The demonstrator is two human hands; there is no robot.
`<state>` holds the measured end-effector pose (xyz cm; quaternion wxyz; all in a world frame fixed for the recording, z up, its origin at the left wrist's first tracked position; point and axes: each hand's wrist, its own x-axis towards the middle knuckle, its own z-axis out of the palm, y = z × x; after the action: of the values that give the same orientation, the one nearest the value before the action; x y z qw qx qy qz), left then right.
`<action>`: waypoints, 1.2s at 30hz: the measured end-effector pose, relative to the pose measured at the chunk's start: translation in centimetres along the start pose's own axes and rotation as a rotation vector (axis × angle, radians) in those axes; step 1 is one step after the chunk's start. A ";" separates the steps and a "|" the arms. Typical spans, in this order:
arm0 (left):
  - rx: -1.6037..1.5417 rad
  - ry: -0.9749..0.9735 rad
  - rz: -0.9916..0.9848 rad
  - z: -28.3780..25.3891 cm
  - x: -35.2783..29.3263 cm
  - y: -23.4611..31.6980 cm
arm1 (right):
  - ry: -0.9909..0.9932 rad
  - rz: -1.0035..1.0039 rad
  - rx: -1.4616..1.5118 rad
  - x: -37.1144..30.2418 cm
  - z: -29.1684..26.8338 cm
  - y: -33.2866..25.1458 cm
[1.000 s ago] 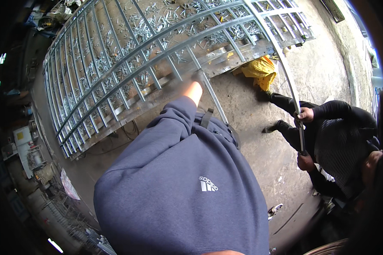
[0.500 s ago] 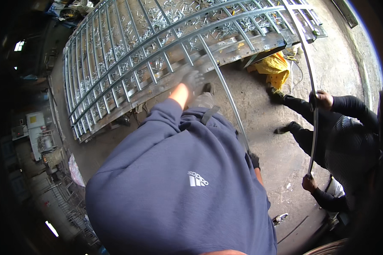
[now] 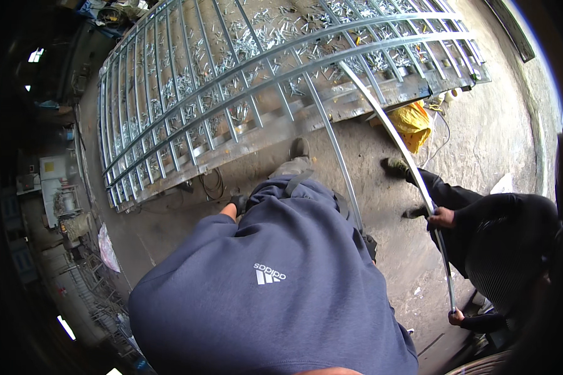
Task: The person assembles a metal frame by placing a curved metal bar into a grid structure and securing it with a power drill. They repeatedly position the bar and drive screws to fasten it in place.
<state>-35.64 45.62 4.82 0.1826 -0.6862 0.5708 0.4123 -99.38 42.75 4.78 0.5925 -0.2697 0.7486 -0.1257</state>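
My right hand (image 3: pixel 370 246), in a dark glove, is closed on the low end of a straight metal bar (image 3: pixel 334 145) at my right side. The bar slants away from me, its far end meeting the near rail of a metal-bar frame (image 3: pixel 256 74) on the workbench. Beside my left hip is my left hand (image 3: pixel 238 204), also gloved; my sweatshirt and the angle hide most of its fingers. On the right, a co-worker grips a curved metal strip (image 3: pixel 413 165) with two bare hands. The strip's far end reaches the frame's near edge.
Many short metal pieces (image 3: pixel 263 37) lie scattered across the workbench (image 3: pixel 244 147) beneath the frame. A yellow sack (image 3: pixel 411 125) sits by its right end, near a cable. The co-worker (image 3: pixel 500 231) stands close on my right. A coiled hose (image 3: pixel 213 184) hangs below the bench edge.
My left hand has drawn back from the bench edge to my hip. The co-worker's curved strip has swung left, bringing its far end to the frame. My right hand stays on the straight bar.
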 end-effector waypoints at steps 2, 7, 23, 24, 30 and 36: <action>-0.194 0.051 -0.024 -0.7 0.4 -0.6 | -0.057 -0.013 0.002 0.3 0.3 -2.0; -0.135 0.150 0.024 -6.7 6.1 -2.7 | -0.030 -0.001 -0.091 4.6 7.5 -13.4; -1.160 0.276 -0.028 -28.6 20.3 -0.8 | -0.136 -0.235 -0.425 8.7 13.4 -25.0; -1.099 0.336 0.004 -28.1 20.6 -0.9 | -0.131 -0.090 -0.271 7.9 13.3 -23.2; -1.287 0.268 -0.142 -25.1 20.3 -1.4 | -0.039 0.007 -0.089 11.8 19.9 -31.4; -1.204 0.295 -0.109 -25.9 18.9 -1.3 | 0.193 -0.204 -0.510 12.0 24.3 -40.0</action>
<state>-24.97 15.38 5.25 -0.2962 -0.7467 0.2216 0.5528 -67.83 6.35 8.80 0.4160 -0.4706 0.7779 -0.0173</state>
